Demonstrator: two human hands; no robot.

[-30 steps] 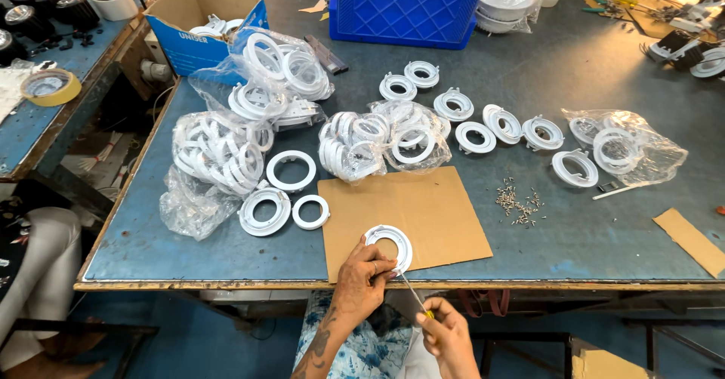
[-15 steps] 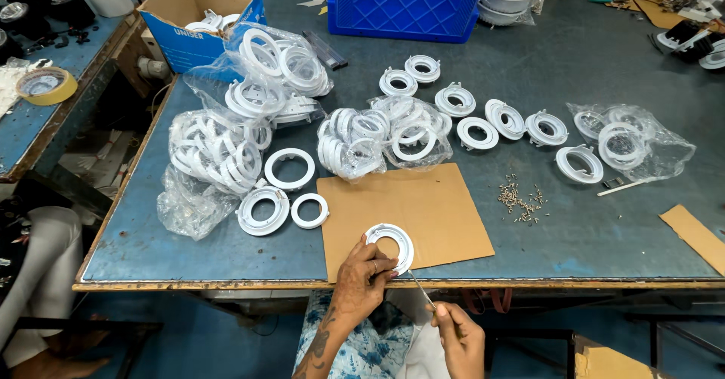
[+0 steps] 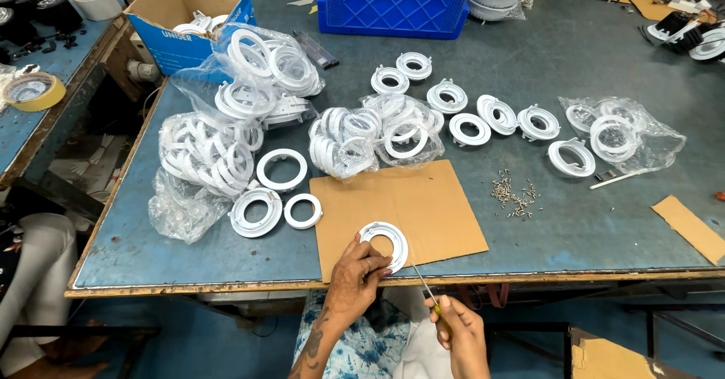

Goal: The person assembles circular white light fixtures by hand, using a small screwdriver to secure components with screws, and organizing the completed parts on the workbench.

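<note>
Cardboard sheet (image 3: 400, 205) bears white ring (image 3: 384, 244) pinned by left hand (image 3: 355, 277); right hand (image 3: 459, 332) grips screwdriver (image 3: 425, 288).

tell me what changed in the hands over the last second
The right hand with the screwdriver drew back from the white ring, dropping below the table edge, tip still angled toward the ring. The left hand kept pressing the ring on the cardboard sheet. The bagged rings, loose rings and screw pile stayed put.
</note>
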